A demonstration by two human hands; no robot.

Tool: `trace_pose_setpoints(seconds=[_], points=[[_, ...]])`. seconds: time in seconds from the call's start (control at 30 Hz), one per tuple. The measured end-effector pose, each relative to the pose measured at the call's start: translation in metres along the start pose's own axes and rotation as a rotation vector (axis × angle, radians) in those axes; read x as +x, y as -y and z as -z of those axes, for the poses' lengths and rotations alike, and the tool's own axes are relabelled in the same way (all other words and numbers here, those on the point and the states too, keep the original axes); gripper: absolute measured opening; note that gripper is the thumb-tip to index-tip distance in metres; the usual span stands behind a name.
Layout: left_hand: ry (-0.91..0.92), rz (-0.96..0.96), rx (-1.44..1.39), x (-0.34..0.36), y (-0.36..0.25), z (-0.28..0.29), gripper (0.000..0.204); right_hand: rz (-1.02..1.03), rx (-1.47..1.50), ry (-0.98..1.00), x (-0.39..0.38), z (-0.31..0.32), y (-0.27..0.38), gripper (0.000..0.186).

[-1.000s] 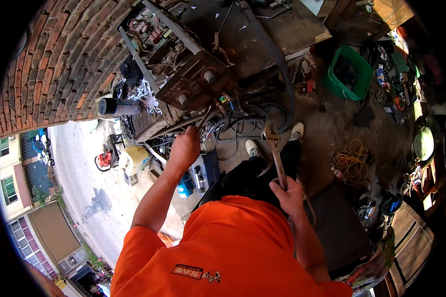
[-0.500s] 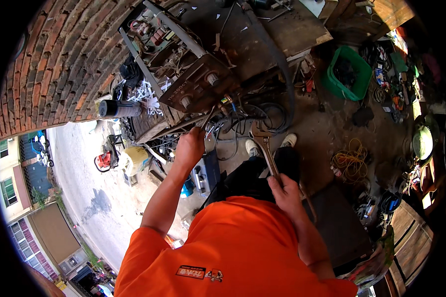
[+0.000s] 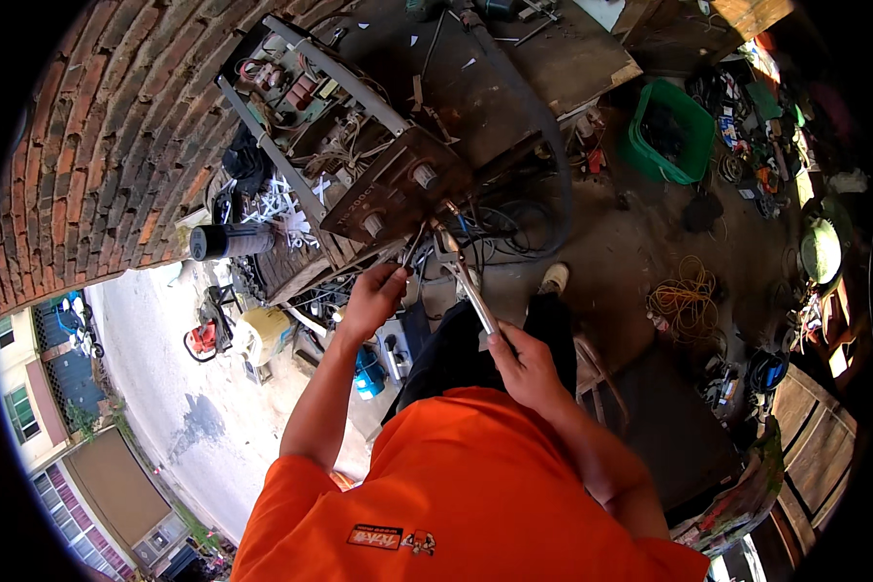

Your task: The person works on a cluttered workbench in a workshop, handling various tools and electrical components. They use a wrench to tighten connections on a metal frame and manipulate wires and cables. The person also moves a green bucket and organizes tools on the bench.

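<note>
My right hand [image 3: 526, 367] grips the handle of a large adjustable wrench [image 3: 478, 306]. The wrench's head is up at the front of an opened electrical machine [image 3: 398, 184], close to its lower connectors; whether the jaws touch anything I cannot tell. My left hand [image 3: 374, 301] is closed around a slim metal tool [image 3: 416, 244], which points up to the same spot; its kind is unclear. Two round knobs sit on the machine's dark front panel. Its cover is off, showing wires and parts inside. A blue-sleeved cable [image 3: 464, 225] hangs beside the wrench head.
A dark table [image 3: 514, 87] carries the machine, with a spray can [image 3: 231, 242] and white strips at its left. Black cables loop below. A green bin [image 3: 667, 131] and a yellow cord coil [image 3: 694, 299] lie on the floor to the right. A brick wall [image 3: 97, 145] rises at left.
My right hand has swung the wrench up and left, from over my feet to the machine's front. My left hand stays near the panel, slightly lower, still holding its tool.
</note>
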State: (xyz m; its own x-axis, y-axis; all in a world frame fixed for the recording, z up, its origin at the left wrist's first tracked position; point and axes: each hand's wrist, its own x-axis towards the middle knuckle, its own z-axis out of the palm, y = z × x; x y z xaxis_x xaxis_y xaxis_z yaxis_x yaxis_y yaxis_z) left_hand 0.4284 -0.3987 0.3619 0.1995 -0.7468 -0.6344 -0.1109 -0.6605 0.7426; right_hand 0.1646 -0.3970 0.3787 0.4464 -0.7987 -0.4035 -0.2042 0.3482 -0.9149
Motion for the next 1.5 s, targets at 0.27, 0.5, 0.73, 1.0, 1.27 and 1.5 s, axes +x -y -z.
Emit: trace_pose_setpoints(seconds=[0.27, 0.5, 0.73, 1.0, 1.27, 1.5], points=[[0.14, 0.109, -0.326, 0.011, 0.007, -0.003, 0.025, 0.066, -0.295, -0.473, -0.013, -0.048, 0.022, 0.02], [0.229, 0.14, -0.441, 0.014, 0.011, -0.002, 0.025, -0.01, -0.354, -0.469, -0.024, -0.063, 0.04, 0.027], [0.263, 0.115, -0.444, 0.013, 0.007, -0.001, 0.026, -0.015, -0.298, -0.479, -0.01, -0.089, 0.027, 0.024], [0.287, 0.065, -0.508, 0.023, 0.033, -0.004, 0.023, -0.098, -0.378, -0.5, 0.009, -0.108, 0.021, 0.023], [0.199, -0.179, -0.544, 0.047, 0.07, -0.043, 0.023, -0.02, -0.368, -0.559, 0.012, -0.118, 0.004, 0.023], [0.198, -0.311, -0.553, 0.098, 0.105, -0.055, 0.031, -0.007, -0.379, -0.56, 0.012, -0.119, 0.001, 0.024]])
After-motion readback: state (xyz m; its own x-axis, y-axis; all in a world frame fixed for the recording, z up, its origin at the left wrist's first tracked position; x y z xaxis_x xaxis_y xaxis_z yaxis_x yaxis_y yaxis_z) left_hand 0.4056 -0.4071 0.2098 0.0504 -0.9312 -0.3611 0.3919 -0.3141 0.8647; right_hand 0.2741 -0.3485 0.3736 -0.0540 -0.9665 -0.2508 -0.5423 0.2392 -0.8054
